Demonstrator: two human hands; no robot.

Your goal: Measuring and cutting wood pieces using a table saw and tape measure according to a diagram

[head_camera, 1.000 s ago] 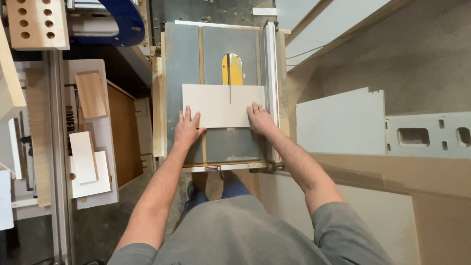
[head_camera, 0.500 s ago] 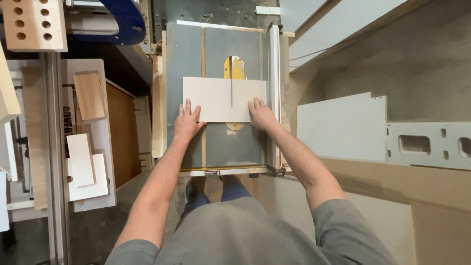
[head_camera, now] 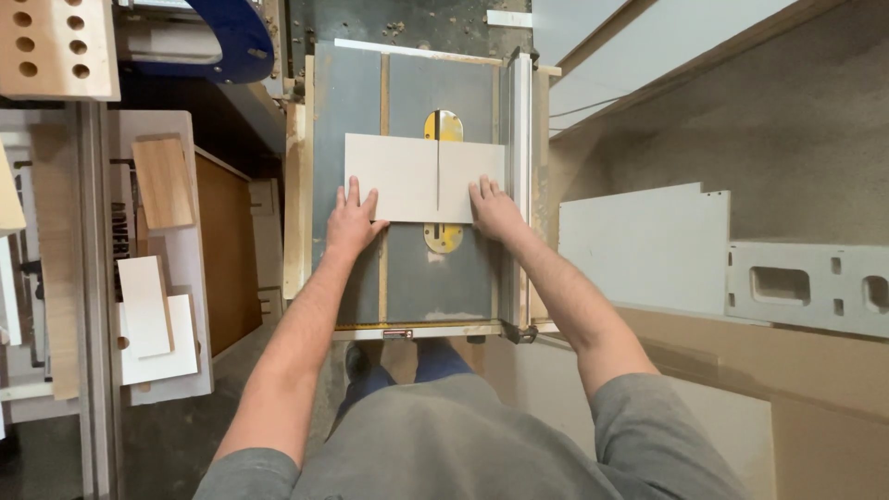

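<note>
A white rectangular panel point(head_camera: 394, 176) lies flat on the grey table saw top point(head_camera: 347, 93), over the yellow blade insert point(head_camera: 448, 236). A dark cut line runs through almost its whole depth at about the middle. My left hand point(head_camera: 350, 222) presses flat on the panel's near left corner, fingers spread. My right hand point(head_camera: 495, 211) presses on its near right part, next to the metal rip fence point(head_camera: 517, 139). Neither hand grips anything.
White board offcuts point(head_camera: 148, 310) and a wooden piece point(head_camera: 164, 182) lie on a bench at left. A drilled wooden block point(head_camera: 56, 46) sits top left. White panels point(head_camera: 644, 245) and a slotted white part point(head_camera: 806, 287) rest on chipboard at right.
The panel has slid farther from me across the saw, and the cut line in it has grown longer. Both hands moved forward with it.
</note>
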